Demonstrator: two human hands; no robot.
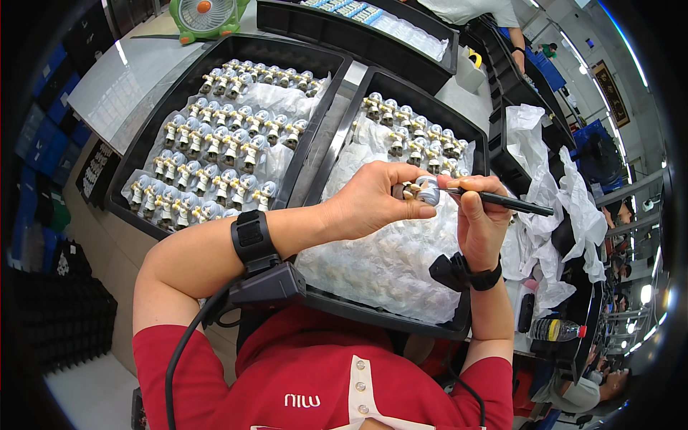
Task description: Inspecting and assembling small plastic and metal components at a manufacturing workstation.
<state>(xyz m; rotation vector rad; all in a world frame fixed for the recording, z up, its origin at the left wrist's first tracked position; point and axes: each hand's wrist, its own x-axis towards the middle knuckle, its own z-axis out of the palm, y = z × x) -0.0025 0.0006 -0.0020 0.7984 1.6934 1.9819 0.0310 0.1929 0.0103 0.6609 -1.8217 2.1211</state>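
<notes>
Between the thumb and fingers of my left hand [376,201] is a small figurine [428,192] with pale blue-grey hair, lying on its side with its head toward the right. My right hand [479,215] pinches a black pen-shaped tool [512,203], whose thin tip points left at the figurine's head. Whether the tip touches the head I cannot tell. Both hands are above the right black tray [466,315], where several like figurines [398,141] stand in rows at the far end and translucent wrapping sheet [373,269] covers the near part.
A second black tray [118,190] at the left holds many rows of the same figurines. Behind lies another black bin [344,32], with a green fan [208,18] to its left. Crumpled white sheets [552,193] and a bottle [557,330] are at the right. Another person's arm [517,43] shows far right.
</notes>
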